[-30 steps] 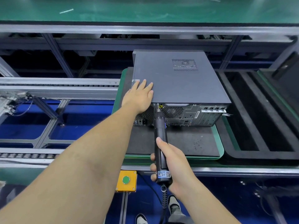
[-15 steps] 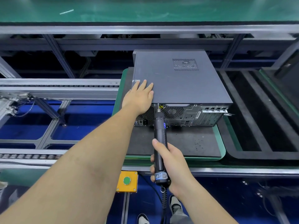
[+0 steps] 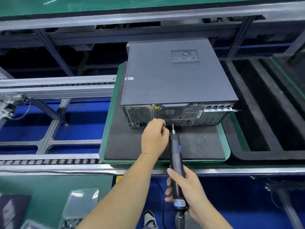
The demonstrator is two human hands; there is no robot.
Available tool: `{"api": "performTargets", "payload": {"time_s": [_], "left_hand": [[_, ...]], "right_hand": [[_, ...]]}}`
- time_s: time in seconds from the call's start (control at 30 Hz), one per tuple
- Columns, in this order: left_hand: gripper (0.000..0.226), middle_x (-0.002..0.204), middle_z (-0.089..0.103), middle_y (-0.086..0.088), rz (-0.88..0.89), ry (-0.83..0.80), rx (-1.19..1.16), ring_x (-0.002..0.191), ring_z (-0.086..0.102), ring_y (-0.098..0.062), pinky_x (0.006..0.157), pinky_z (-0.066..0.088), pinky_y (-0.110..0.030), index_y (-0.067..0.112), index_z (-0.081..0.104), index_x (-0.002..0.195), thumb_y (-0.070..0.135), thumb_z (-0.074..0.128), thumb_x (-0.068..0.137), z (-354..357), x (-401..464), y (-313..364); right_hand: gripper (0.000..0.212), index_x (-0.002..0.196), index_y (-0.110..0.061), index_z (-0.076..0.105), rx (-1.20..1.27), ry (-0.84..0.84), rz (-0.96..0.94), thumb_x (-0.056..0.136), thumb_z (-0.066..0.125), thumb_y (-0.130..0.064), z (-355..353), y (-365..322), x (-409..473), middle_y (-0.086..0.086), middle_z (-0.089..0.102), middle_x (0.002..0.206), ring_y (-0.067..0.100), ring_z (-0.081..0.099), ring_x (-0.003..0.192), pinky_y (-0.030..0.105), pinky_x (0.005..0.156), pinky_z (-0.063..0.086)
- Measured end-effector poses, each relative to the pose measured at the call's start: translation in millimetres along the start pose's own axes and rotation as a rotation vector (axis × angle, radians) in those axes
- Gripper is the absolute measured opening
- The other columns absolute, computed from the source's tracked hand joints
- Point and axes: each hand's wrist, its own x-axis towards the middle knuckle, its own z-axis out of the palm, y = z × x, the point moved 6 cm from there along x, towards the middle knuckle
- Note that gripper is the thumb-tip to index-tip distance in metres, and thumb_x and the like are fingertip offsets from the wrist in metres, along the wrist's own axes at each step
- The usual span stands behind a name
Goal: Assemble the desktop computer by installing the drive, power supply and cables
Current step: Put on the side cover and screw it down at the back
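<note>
At the lower left of the frame lies a clear plastic bag (image 3: 82, 202) on the green bench. Just right of centre, the left hand (image 3: 154, 138) has its fingers curled together at the tip of the electric screwdriver (image 3: 176, 164); whether they pinch anything I cannot tell. The right hand (image 3: 187, 190) grips the screwdriver's lower barrel. The bit points up at the rear panel of the computer case (image 3: 175, 83), which sits closed on a green-rimmed pallet (image 3: 224, 142), centre right.

Bright, even overhead light; wide-angle bending at the edges, slight motion blur throughout.
</note>
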Motion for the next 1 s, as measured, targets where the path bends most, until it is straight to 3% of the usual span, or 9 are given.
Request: {"api": "performTargets", "payload": {"time_s": [0.07,0.13,0.23,0.37,0.6,0.77,1.0], "left_hand": [[0.014,0.103,0.065,-0.002,-0.175,-0.234,-0.04,0.093,0.06,-0.024,0.083,0.05,-0.042,0.012,0.065,0.105,0.013,0.057,0.093,31.4,-4.1,-9.9],[0.018,0.11,0.068,-0.007,-0.264,-0.271,0.017,0.103,0.062,-0.027,0.088,0.05,-0.04,0.009,0.068,0.11,0.014,0.057,0.095,45.4,1.2,-16.1],[0.016,0.107,0.068,-0.014,-0.288,-0.24,0.147,0.103,0.061,-0.033,0.084,0.05,-0.042,0.005,0.068,0.103,0.01,0.055,0.096,52.7,9.2,-17.2],[0.02,0.104,0.064,-0.014,-0.293,-0.159,0.186,0.101,0.056,-0.032,0.084,0.048,-0.045,0.005,0.064,0.102,0.024,0.06,0.097,60.9,2.2,-16.5],[0.021,0.099,0.067,-0.011,-0.593,0.03,0.102,0.099,0.053,-0.03,0.086,0.046,-0.043,0.008,0.072,0.097,0.028,0.068,0.092,63.1,1.0,-19.1],[0.012,0.095,0.066,-0.016,-0.538,0.043,0.075,0.097,0.055,-0.035,0.086,0.047,-0.046,0.007,0.072,0.1,0.015,0.066,0.093,61.4,-6.8,-18.5],[0.022,0.116,0.061,-0.014,-0.451,-0.119,0.115,0.108,0.055,-0.033,0.093,0.047,-0.045,0.003,0.071,0.111,0.006,0.053,0.098,55.8,-6.5,-25.1]], "right_hand": [[0.033,0.101,0.0,0.057,0.019,0.018,0.04,0.084,0.077,-0.021,-9.6,0.9,6.8,0.016,0.061,0.071,0.031,0.059,0.054,0.037,0.048,0.052],[0.028,0.098,-0.003,0.055,0.026,0.025,0.065,0.086,0.074,-0.02,-17.1,3.4,12.1,0.015,0.06,0.071,0.028,0.056,0.05,0.033,0.045,0.048],[0.023,0.09,-0.008,0.053,-0.007,0.005,0.077,0.087,0.071,-0.023,-23.0,2.3,18.2,0.013,0.058,0.071,0.026,0.053,0.049,0.031,0.044,0.045],[0.024,0.088,-0.01,0.053,-0.048,-0.017,0.067,0.086,0.071,-0.027,-32.6,-2.7,22.4,0.011,0.058,0.07,0.026,0.053,0.049,0.031,0.045,0.045],[0.03,0.093,-0.009,0.055,-0.058,-0.048,0.075,0.082,0.073,-0.03,-44.1,-2.2,24.2,0.012,0.057,0.072,0.026,0.053,0.05,0.032,0.046,0.046],[0.031,0.092,-0.01,0.055,-0.046,-0.067,0.068,0.08,0.073,-0.032,-46.0,-1.5,26.0,0.011,0.057,0.072,0.027,0.053,0.051,0.032,0.046,0.046],[0.031,0.09,-0.011,0.057,-0.062,-0.07,0.066,0.08,0.075,-0.034,-45.1,-3.4,29.5,0.009,0.059,0.072,0.026,0.054,0.051,0.032,0.047,0.047]]}}
